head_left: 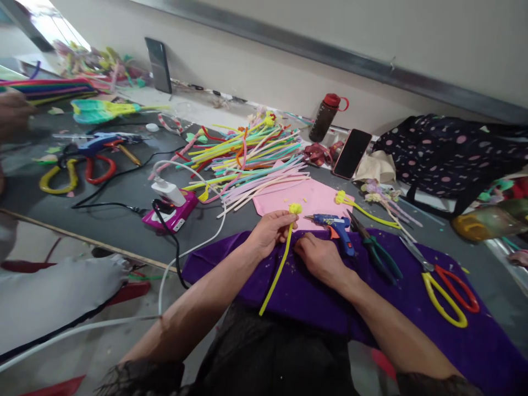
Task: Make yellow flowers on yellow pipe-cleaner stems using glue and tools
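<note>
Between its thumb and fingertips, my left hand (272, 231) pinches a yellow pipe-cleaner flower (295, 208), whose long stem (280, 269) hangs down over the purple cloth (256, 283). My right hand (319, 253) rests on that cloth just to the right of the stem, its fingers curled together; whatever they hold, if anything, is hidden. A blue glue gun (339, 226) lies beyond my right hand, its nozzle over a pink sheet (268, 203). Green-handled pliers (377, 253) and scissors (439, 280) with red and yellow handles lie to the right. Another yellow pipe-cleaner flower (341, 197) lies on the sheet's right edge.
Many loose pipe cleaners (247, 159) are heaped at the back. A purple power strip (177, 214) with cables sits at left. A phone (352, 154), a bottle (325, 118) and a dotted bag (449, 154) line the wall side. Another person's hand (14, 113) shows far left.
</note>
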### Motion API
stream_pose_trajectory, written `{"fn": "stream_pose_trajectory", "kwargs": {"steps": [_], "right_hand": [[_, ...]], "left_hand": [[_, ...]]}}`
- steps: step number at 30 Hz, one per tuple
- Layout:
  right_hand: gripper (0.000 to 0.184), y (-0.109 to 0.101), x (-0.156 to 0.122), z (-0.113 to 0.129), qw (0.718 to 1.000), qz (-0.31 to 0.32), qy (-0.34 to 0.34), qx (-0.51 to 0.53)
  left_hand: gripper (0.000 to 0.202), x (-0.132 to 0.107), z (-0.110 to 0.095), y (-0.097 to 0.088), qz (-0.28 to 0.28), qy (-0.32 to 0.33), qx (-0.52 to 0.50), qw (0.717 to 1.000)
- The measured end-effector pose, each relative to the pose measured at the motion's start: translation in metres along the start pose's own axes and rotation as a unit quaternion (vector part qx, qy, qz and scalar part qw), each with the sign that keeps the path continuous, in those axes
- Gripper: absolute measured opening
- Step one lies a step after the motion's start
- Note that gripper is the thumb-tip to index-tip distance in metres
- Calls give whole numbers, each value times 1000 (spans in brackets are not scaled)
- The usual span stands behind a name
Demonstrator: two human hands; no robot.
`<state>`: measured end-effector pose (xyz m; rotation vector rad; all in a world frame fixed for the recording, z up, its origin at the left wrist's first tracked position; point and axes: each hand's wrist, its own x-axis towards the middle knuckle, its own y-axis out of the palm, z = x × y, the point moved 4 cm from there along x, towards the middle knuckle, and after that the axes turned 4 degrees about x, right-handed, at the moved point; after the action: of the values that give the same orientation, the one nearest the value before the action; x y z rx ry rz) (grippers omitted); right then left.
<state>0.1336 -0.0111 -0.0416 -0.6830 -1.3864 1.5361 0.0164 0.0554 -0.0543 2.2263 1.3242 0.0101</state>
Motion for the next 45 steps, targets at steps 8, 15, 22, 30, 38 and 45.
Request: {"fn": "stream_pose_trajectory", "kwargs": {"steps": [8,15,22,30,38,45], "right_hand": [[12,-2,-10,24,995,33,-39,86],[17,0,-7,22,999,21,-23,18],[12,-40,-24,-27,983,-29,92,157],[9,-20,-33,-14,989,56,36,129],[14,-15,-32,-3,998,66,7,-21],[11,-34,-31,-25,989,-12,96,113]], "left_hand": [[22,-2,-1,0,-11,-4,-13,1000],[21,-1,-2,-1,-12,-1,-5,1000],[21,1,0,-2,-8,-8,3,1000],[19,0,-1,-1,-13,-13,-4,1000],[19,-1,-3,1,-14,-18,-10,1000],[18,0,-3,0,-22,-19,1,1000]]}}
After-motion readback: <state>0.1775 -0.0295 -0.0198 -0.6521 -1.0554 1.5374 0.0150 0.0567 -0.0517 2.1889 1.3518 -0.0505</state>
